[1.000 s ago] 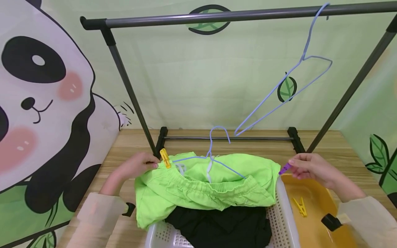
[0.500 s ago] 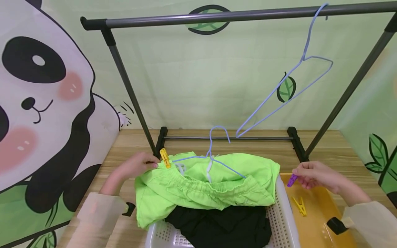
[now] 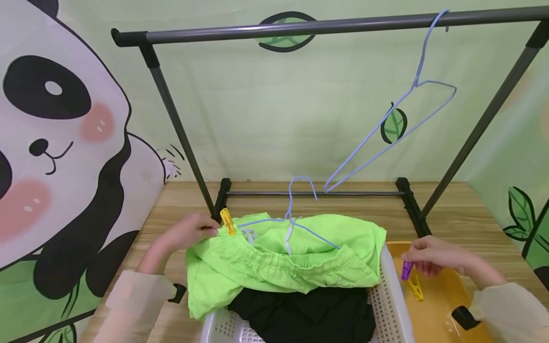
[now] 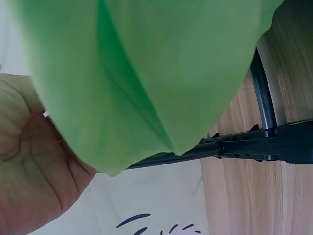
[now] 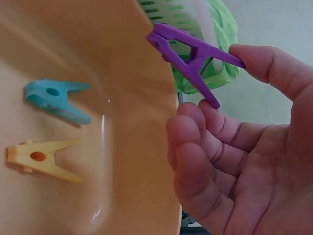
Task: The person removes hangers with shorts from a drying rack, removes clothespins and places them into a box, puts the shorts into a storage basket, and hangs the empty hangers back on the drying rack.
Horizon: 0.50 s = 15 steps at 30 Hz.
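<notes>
Bright green shorts (image 3: 274, 267) with an elastic waistband lie spread over a white basket (image 3: 392, 297). A blue hanger (image 3: 290, 209) rests in the waist opening, its hook pointing up. Near the left end of the waistband, a yellow clothespin (image 3: 228, 223) is clipped on. Just beside it my left hand (image 3: 188, 233) pinches the edge of the shorts; in the left wrist view the green cloth (image 4: 146, 83) hides its fingertips. My right hand (image 3: 437, 257) is over an orange tub (image 3: 448, 305), holding a purple clothespin (image 5: 188, 56) by its handles between thumb and index finger.
Inside the tub lie a teal clothespin (image 5: 56, 100) and another yellow clothespin (image 5: 44, 156). Black cloth (image 3: 309, 312) fills the basket under the shorts. Behind stands a dark metal rack (image 3: 240, 32), with a second blue hanger (image 3: 369, 138) hooked on its top bar.
My right hand has moved away from the right end of the shorts, down over the orange tub, with the purple clothespin in it. My left hand has stayed in place.
</notes>
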### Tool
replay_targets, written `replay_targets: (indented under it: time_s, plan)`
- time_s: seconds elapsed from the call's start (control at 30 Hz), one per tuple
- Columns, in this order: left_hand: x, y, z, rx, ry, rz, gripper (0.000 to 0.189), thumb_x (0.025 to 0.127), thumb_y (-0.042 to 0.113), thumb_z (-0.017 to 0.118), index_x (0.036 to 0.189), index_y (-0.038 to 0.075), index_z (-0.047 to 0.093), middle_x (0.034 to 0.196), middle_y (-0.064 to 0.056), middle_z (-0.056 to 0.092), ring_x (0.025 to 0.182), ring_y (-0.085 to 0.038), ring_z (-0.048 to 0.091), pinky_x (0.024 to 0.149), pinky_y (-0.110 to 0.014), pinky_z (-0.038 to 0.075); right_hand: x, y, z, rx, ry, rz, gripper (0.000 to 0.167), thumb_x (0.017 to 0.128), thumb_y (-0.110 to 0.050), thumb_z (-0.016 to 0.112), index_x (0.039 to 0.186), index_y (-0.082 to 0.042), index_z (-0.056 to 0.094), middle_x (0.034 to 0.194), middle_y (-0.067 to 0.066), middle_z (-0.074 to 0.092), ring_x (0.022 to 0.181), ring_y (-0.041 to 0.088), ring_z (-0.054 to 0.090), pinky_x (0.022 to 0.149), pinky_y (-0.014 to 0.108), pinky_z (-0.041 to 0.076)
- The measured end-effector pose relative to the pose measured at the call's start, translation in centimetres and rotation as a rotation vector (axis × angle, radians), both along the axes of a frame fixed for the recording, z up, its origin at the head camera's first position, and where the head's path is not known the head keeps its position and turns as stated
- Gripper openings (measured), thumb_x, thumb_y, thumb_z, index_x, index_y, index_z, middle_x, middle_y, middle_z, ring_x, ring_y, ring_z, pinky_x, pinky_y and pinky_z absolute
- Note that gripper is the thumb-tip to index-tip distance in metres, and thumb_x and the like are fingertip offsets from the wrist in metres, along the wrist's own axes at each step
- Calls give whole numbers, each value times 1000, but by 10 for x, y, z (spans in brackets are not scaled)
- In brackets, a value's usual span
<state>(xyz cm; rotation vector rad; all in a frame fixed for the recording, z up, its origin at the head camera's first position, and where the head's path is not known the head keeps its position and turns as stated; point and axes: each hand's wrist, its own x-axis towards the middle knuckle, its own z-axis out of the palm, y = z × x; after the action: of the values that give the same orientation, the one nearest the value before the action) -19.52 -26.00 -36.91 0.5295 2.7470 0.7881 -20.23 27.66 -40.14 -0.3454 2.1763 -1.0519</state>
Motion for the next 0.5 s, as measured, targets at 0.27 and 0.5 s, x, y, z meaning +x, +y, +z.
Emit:
replay_targets:
  time_s: [0.27,0.5]
  plan:
    - [1,1,-1,6,7,-2,19,87,9,52,99,2,65,96,-11,65,85,-18,58,71,-32,47,3,1,-7,34,-49,69,43,85,-28,54,72,13,52,54,-1,49,45,7,41,42,17,35]
    - [1,1,1,0,8,3,19,87,8,52,100,2,65,97,-12,65,87,-19,58,72,-32,47,8,-2,-15,79,-52,107,37,84,-29,56,69,5,60,51,-2,47,41,6,39,39,15,33]
